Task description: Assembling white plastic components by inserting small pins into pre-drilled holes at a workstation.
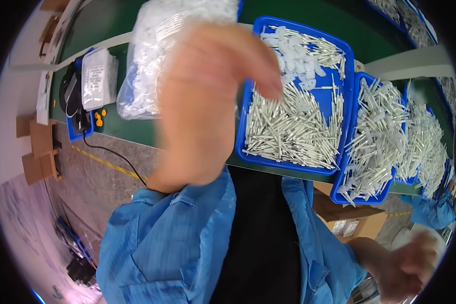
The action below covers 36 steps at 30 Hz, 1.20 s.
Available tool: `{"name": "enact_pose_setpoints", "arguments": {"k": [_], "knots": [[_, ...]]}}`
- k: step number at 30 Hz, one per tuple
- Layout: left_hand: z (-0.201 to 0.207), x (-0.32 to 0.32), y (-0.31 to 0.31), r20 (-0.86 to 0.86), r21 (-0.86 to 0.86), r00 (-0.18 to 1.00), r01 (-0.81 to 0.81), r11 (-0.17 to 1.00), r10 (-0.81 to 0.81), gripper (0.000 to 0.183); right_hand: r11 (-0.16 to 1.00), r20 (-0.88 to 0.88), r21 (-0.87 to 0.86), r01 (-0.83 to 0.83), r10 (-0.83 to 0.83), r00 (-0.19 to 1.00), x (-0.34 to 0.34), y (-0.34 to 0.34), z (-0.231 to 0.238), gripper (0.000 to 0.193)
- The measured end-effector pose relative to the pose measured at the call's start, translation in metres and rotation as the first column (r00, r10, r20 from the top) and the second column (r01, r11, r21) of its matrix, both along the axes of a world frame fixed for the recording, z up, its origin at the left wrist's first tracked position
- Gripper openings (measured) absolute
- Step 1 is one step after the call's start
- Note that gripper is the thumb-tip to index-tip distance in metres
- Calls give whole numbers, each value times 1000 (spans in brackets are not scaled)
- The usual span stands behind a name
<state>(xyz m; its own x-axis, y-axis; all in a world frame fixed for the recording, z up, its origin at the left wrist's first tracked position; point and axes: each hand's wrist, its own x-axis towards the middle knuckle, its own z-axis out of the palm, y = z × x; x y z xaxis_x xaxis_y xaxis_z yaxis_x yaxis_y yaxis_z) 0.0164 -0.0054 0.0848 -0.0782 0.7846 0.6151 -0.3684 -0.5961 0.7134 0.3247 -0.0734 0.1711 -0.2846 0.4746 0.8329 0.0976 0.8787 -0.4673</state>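
The green table (309,9) is the largest thing before me; at it is a person in an open blue jacket (177,248); on the table, at the left, lies a big clear bag (147,66) filled with whitish pieces; to the right of it is the large blue tray (323,104), and just beside this a narrower blue tray (340,175), heaped too; below them I see an open cardboard box (372,223).

The left hand (218,55) is in front of the bag, its fingertips over the left side of the large tray; it is blurred, so I cannot tell whether the fingers are grasping something; the right hand (405,266) is low at the right, away from the trays, also blurred; its fingers I cannot judge.

Smaller is the stack of pale packets (99,78); then the thin silvery-white sticks (291,131), which fill most of the large tray; flat translucent pieces (289,55) lie among them, toward the far end; the smallest are orange bits (99,122) near the packets.
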Motion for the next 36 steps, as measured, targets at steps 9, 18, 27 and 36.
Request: {"name": "enact_pose_setpoints", "arguments": {"k": [9,18,27,36], "knots": [[-61,28,2,-670,-160,742,-155,975,8,26,524,613,-516,678,-327,719,-73,51,-119,8],[-95,43,55,-903,-25,418,-289,957,103,20,506,791,-396,766,-235,565,-100,93,-175,16],[-107,46,62,-953,11,299,-138,990,52,25,226,695,-645,730,-223,684,-75,86,-151,14],[-94,55,62,-957,-19,287,-211,977,43,21,359,206,-842,402,-475,856,-85,83,-157,11]]}}
